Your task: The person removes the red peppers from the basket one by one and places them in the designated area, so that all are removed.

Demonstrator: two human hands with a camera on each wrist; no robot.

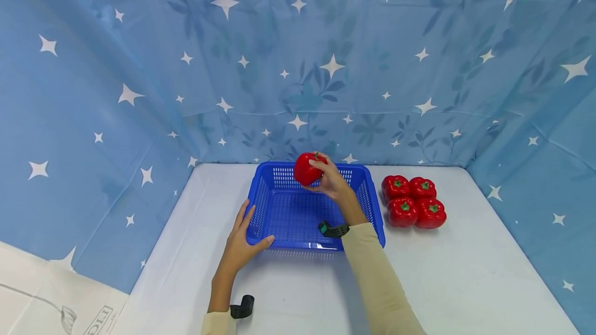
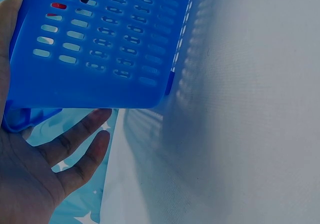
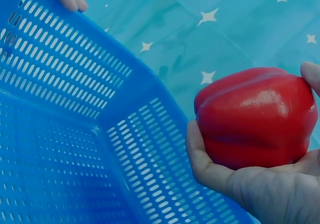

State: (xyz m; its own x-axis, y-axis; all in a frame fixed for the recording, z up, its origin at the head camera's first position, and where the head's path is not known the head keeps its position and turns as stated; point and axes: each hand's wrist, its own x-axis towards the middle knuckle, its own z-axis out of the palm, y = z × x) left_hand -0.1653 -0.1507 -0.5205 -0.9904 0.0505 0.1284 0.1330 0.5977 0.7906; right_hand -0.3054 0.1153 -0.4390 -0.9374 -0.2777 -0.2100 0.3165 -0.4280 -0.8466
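Observation:
A red bell pepper (image 3: 257,119) with a green stem is held in my right hand (image 1: 331,180), fingers and thumb curled round its sides. The hand holds it up over the far part of a blue plastic basket (image 1: 315,245), whose floor shows bare. At the basket's near left corner is my left hand (image 1: 240,246), its fingers spread along the left side and its thumb by the front rim. In the left wrist view, the fingers (image 2: 82,166) stretch out loosely beside the slotted basket wall.
Several red bell peppers (image 1: 403,212) stand grouped on the white table (image 1: 470,273), just right of the basket. A blue curtain with white stars (image 1: 298,66) hangs behind and along both sides. Each wrist wears a black strap (image 1: 242,307).

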